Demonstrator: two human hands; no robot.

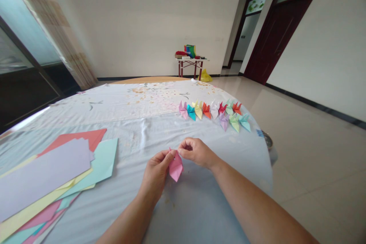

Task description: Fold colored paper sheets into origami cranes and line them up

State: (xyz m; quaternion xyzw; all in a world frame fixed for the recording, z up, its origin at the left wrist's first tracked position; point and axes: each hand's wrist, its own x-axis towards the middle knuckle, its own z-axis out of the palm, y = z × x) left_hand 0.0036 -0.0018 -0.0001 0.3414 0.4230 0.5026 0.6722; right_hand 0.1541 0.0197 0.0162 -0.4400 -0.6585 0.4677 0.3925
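Note:
A pink folded paper crane (176, 168) is held up between my two hands, just above the pale blue tablecloth (200, 202). Its wide pointed part hangs downward, and narrow tips stick up at the top. My left hand (156, 167) pinches its left side between thumb and fingers. With thumb and forefinger together, my right hand (197, 152) grips the upper right tip. Beyond my hands, at the right, several finished paper cranes (206, 110) in many colours stand in two rows.
Loose coloured paper sheets (48, 175) lie overlapping at the table's left. The round table's right edge curves past the cranes, with a metal object (268, 141) beside it. A small table (191, 60) bearing several items stands by the far wall, a yellow bag (205, 76) beside it.

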